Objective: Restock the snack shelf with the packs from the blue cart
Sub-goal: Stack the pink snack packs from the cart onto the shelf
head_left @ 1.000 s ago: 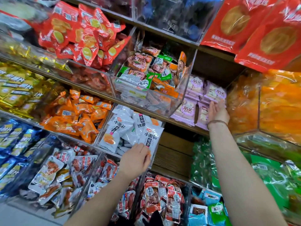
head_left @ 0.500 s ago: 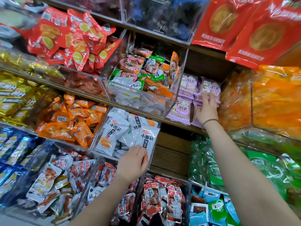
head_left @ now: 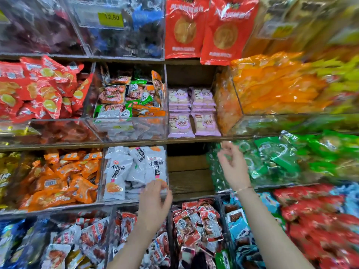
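Room opens on bare shelf [head_left: 189, 171] between white packs [head_left: 124, 171] and green packs [head_left: 275, 162]; our left grip [head_left: 155, 206] clasps the clear bin's [head_left: 134, 200] front edge, our right grip [head_left: 233, 167] hangs spread, empty.

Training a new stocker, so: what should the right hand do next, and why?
Probably draw the right hand down for another pack: it hangs open and holds nothing, the purple packs sit stacked above it, and a bare shelf gap lies beside the white packs.
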